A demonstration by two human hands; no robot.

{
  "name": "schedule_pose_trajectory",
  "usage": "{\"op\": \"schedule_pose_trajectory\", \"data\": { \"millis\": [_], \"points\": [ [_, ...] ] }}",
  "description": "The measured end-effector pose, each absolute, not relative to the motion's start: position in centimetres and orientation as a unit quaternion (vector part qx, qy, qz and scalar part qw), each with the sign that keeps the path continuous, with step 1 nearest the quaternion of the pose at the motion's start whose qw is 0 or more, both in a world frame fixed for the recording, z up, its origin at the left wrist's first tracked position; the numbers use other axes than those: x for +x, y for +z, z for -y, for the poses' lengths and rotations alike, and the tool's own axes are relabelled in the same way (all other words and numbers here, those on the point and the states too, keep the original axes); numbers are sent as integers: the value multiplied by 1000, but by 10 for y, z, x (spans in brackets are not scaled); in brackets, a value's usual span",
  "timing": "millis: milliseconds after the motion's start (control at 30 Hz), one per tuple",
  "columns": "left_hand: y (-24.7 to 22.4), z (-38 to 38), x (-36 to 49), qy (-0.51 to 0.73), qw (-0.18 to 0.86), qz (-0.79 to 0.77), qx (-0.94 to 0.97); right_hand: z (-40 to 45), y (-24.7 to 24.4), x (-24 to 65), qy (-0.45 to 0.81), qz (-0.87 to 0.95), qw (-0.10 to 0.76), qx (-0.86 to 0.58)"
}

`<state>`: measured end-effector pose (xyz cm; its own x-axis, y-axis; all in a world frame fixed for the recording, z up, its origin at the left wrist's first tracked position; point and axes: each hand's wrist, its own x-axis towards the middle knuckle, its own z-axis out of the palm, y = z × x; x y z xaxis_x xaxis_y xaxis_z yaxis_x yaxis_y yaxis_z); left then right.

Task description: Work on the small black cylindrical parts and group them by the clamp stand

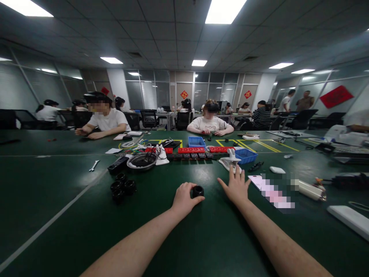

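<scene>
My left hand [186,198] is closed round a small black ring-shaped part [198,191], thumb on its near side and fingers on its far side. The part rests on the green table [178,238] with its round opening facing up. My right hand [236,186] is open, palm down with spread fingers, just short of a white clip-like stand [230,161]. Its fingertips overlap the stand's base in view; whether they touch, I cannot tell. Several similar black ring-shaped parts [123,187] sit in a cluster to the left.
A wrench [93,166], a round metal tray [142,163] with cables, red power-strip pieces [190,150] and a blue bin [245,155] lie farther back. A phone [271,191] and a white box [350,220] are at right. Co-workers sit across the table.
</scene>
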<state>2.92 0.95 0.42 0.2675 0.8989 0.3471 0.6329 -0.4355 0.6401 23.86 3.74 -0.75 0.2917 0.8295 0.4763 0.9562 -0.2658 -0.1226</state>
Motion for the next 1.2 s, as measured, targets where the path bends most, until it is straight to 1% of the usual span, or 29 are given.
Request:
{"op": "schedule_pose_trajectory", "data": {
  "millis": [133,233,367,467,633,700,767,833,933,967,1000,1033,1067,1200],
  "points": [
    [4,-10,28,340,195,-496,774,-37,-10,242,-136,549,170,-807],
    [2,-10,28,342,194,-493,776,-37,-10,247,-105,521,186,-826],
    [2,-10,27,341,193,-490,779,-37,-7,252,-100,505,197,-834],
    [2,-10,26,335,198,-490,780,-38,-6,257,-83,500,184,-842],
    [-1,-11,26,340,194,-488,780,-42,-7,265,5,524,142,-840],
    [-2,-12,26,341,191,-488,780,-43,-6,265,15,545,132,-828],
    [-2,-13,26,342,190,-486,781,-42,-2,266,17,550,149,-822],
    [-1,-12,26,342,191,-484,783,-40,7,273,1,531,195,-824],
    [1,-12,25,340,195,-483,783,-37,25,307,-88,469,294,-828],
    [2,-11,25,339,196,-483,783,-36,31,325,-122,439,315,-833],
    [2,-12,25,340,198,-483,783,-35,35,346,-145,408,317,-844],
    [3,-12,25,339,201,-482,783,-35,38,367,-159,399,304,-850],
    [3,-12,25,339,203,-482,782,-35,39,387,-156,423,273,-850],
    [5,-13,26,335,218,-481,780,-42,28,446,-118,575,110,-802]
  ]
}}
